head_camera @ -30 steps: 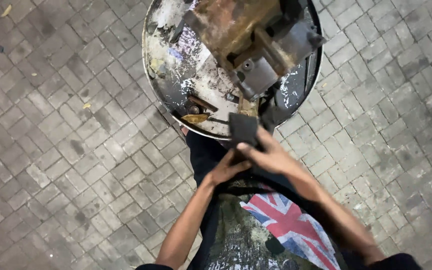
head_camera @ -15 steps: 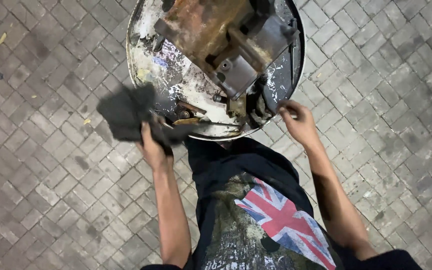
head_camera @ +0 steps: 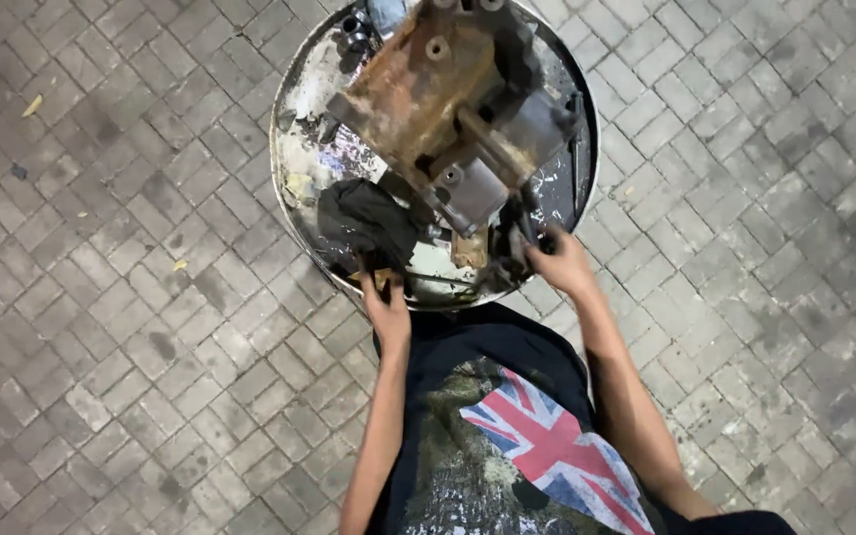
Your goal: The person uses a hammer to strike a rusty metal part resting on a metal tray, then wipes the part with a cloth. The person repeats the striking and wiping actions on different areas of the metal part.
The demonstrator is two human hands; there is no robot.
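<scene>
Both hands sit at the round drum top's (head_camera: pixel 294 139) near rim: my left hand (head_camera: pixel 386 307) pinches a small brown piece (head_camera: pixel 382 280) beside the dark rag (head_camera: pixel 364 223); my right hand (head_camera: pixel 559 263) grasps a dark part (head_camera: pixel 525 230) below the rusty vise (head_camera: pixel 448 89).

No packages, labels, signs or screens.

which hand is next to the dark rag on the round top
The left hand, at the near rim just below the dark rag. The right hand is farther off, by the rusty metal block.
</scene>
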